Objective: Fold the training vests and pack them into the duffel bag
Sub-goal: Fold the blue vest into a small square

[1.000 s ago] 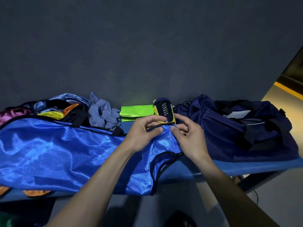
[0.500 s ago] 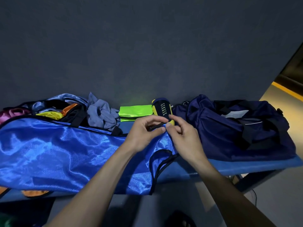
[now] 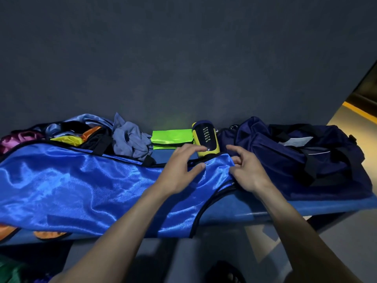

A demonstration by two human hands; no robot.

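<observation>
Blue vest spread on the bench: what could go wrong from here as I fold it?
1. The blue vest drapes over the bench front edge, so the slick satin may slide off.
2. The left hand and right hand work next to the yellow shin guard, which could get knocked.
3. An orange vest peeks from underneath and might get dragged along.

The blue vest runs off the left edge, covering orange fabric.

Sports changing room: blue bench, vests, duffel bag.
</observation>
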